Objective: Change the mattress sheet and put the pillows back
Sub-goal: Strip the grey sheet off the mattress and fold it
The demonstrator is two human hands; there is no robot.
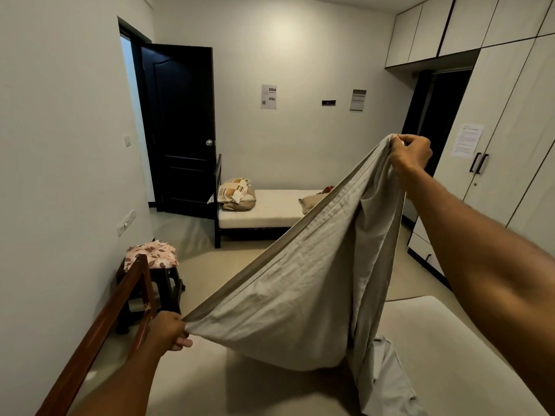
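A: Where is the sheet?

B: The grey sheet (pixel 288 298) hangs stretched between both hands above the bare mattress (pixel 444 349) at 6 o'clock. The left hand (pixel 168 330) at 7 o'clock has its fingers closed around one corner. The right hand (pixel 411 154) at 2 o'clock is raised, its fingers pinching the other end. The sheet's lower part trails down onto the mattress at 5 o'clock.

A: What is around it?

B: A brown wooden bed rail (pixel 99 334) runs along the left edge at 8 o'clock, just beside the left hand. Beyond it a dark stool (pixel 162 283) stands against the wall, with a floral cloth (pixel 151 255) on top. Across the floor, at 12 o'clock, is a second bed (pixel 264 211) carrying a pillow (pixel 238 202) with a striped cloth (pixel 234 189) on it, and another pillow (pixel 310 202) partly hidden behind the raised sheet.

A: And farther out?

B: A black door (pixel 180 127) stands open at 11 o'clock. White wardrobes (pixel 510 139) line the right wall at 3 o'clock, with a paper notice (pixel 467 140) stuck on one.
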